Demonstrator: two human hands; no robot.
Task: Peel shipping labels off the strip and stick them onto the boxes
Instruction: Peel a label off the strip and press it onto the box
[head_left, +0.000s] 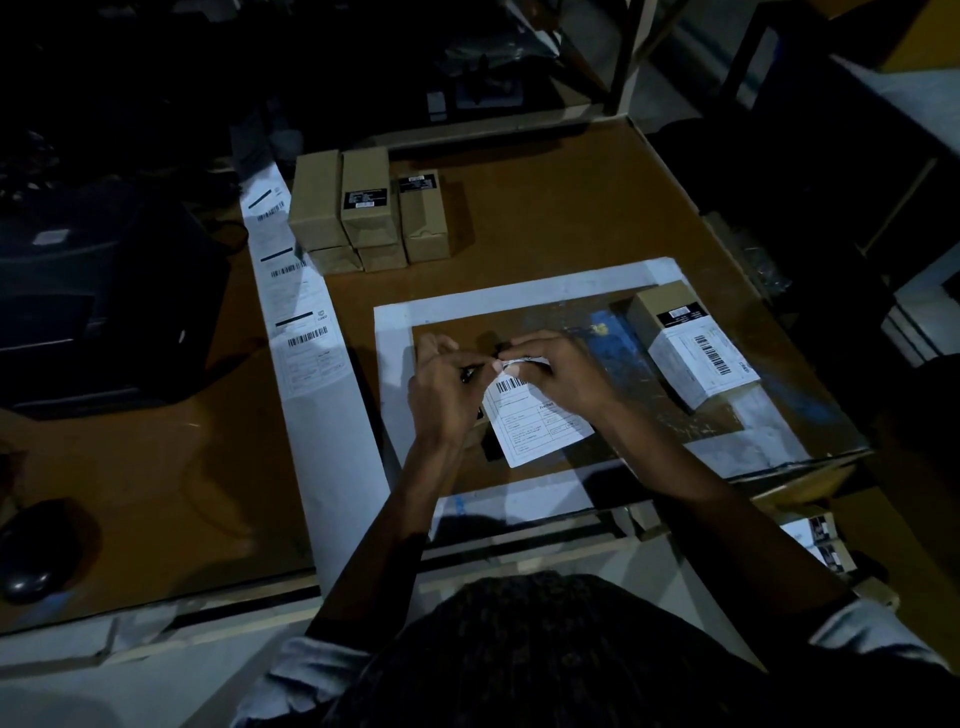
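Note:
Above the middle of the brown table, both hands hold a white shipping label (535, 421) with a barcode. My left hand (447, 384) grips a dark object near the label's top left corner. My right hand (558, 371) pinches the label's top edge. The label hangs down over a small box that is mostly hidden under it. A long white label strip (306, 332) runs down the table's left side with several printed labels on it. A cardboard box (691, 343) at the right carries a stuck-on label. Several plain cardboard boxes (369, 213) are stacked at the back.
A white taped rectangle (395, 364) frames the work area on the table. A dark label printer (93, 291) stands at the left, with a computer mouse (39, 551) near the front left edge. More small boxes (821, 535) lie below the table's right corner.

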